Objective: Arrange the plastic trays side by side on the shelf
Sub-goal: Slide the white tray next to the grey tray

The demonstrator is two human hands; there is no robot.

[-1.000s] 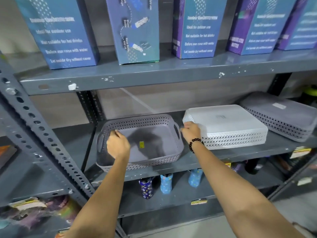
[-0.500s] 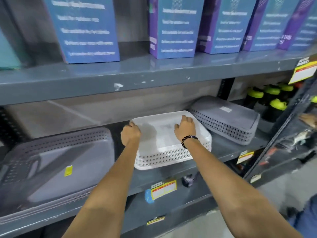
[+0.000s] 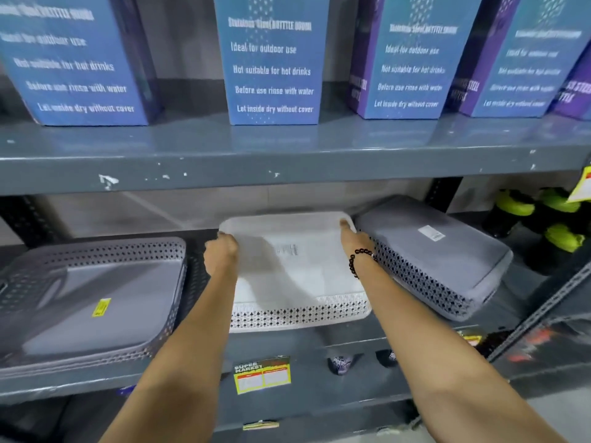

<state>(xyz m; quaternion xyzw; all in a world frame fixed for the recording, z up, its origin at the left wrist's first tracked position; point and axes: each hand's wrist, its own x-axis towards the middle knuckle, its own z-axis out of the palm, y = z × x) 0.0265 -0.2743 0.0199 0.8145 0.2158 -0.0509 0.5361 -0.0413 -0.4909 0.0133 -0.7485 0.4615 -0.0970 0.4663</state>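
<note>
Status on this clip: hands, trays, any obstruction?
Both hands on white tray, upside down. Grey trays flank it; right one tilted, crowding the right hand.

white tray [image 3: 297, 276] upside down, between grey trays [image 3: 89, 298]

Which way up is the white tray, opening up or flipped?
Flipped. The white tray shows a flat solid base on top with a printed label, perforated wall below. Left hand and right hand rest on its top.
</note>
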